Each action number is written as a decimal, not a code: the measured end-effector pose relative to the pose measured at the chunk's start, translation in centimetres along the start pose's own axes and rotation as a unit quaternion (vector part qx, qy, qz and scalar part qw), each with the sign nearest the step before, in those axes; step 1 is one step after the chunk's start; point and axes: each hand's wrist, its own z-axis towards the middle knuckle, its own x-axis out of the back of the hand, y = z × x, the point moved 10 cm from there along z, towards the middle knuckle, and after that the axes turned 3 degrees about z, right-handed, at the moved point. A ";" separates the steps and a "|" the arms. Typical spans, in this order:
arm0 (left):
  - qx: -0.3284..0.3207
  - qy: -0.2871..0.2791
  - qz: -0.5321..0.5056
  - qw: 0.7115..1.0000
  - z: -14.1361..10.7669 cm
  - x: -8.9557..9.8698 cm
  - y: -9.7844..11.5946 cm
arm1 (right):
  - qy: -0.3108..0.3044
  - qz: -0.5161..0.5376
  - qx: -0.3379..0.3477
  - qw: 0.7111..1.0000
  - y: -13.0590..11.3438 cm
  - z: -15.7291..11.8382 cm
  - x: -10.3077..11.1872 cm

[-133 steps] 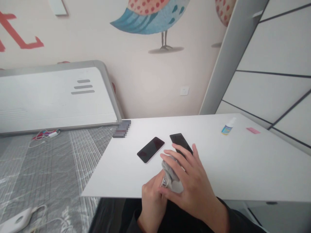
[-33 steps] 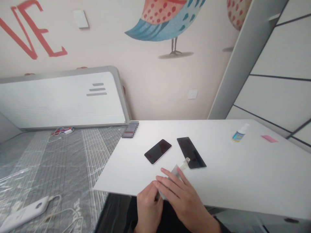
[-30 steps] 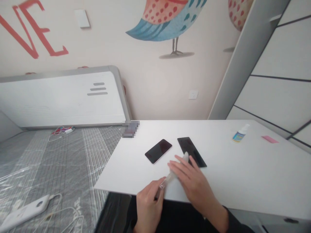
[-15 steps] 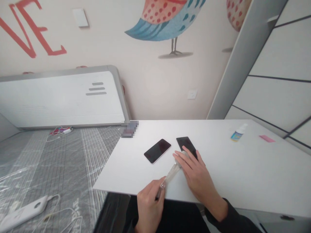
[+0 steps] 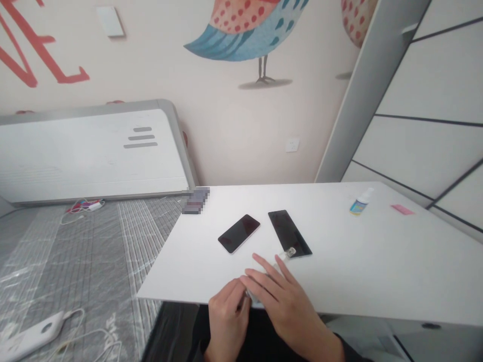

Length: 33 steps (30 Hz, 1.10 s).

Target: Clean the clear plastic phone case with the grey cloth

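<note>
Near the table's front edge, my left hand is closed round the near end of a narrow clear strap, which looks like a watch strap. Its shiny far end reaches the lower edge of the black tablet-like slab. Across the strap's near part lies my right hand, fingers stretched and apart, its thumb hidden. Something whitish shows under its fingers beside the left hand; what it is I cannot make out. A dark-screened phone lies flat to the left of the slab.
A white spray bottle with a blue and yellow label and a pink slip are at the back right of the white table. A blurred-out item sits at the back left corner. A power strip with cables lies at lower left.
My right hand has slid down and left along the strap toward my left hand, uncovering the strap's far end and the black slab. The view has shifted slightly.
</note>
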 end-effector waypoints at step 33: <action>0.049 -0.076 0.143 0.986 -2.5 -1.0 -1.3 | -0.048 -0.039 -0.113 0.992 2.7 -2.2 -0.6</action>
